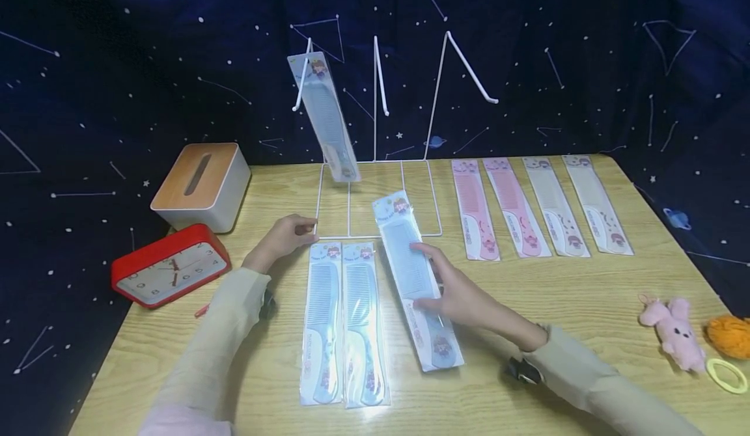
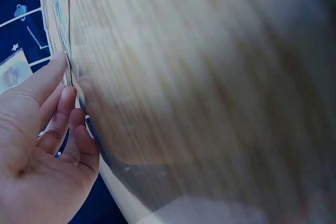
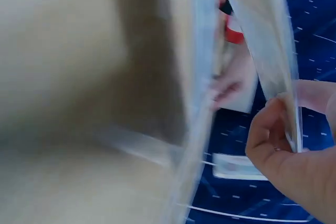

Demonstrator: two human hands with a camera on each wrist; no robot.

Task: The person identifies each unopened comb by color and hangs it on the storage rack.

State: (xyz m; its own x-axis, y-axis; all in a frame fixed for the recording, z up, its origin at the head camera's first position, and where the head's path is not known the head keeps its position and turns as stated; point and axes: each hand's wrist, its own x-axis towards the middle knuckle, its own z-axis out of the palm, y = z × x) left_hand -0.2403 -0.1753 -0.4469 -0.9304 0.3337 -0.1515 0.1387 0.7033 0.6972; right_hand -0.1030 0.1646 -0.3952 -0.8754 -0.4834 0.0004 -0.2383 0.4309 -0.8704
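Note:
In the head view my right hand (image 1: pixel 454 293) holds a blue comb in a clear packet (image 1: pixel 404 247) by its long edges, tilted over the table. The right wrist view shows thumb and fingers pinching the packet (image 3: pixel 273 40). My left hand (image 1: pixel 287 235) grips the front left corner of a white wire rack (image 1: pixel 434 195). Its thumb and fingertips meet at the wire in the left wrist view. One packaged blue comb (image 1: pixel 331 123) hangs from the rack's left hook. Two more, a left packet (image 1: pixel 320 319) and a right packet (image 1: pixel 363 319), lie side by side before the rack.
Two pink combs (image 1: pixel 474 208) and two whitish combs (image 1: pixel 597 205) in packets lie right of the rack. A tissue box (image 1: pixel 199 182) and red clock (image 1: pixel 170 263) stand at left. A pink plush toy (image 1: pixel 676 335), orange yarn ball (image 1: pixel 729 336) and yellow ring (image 1: pixel 726 376) lie at right.

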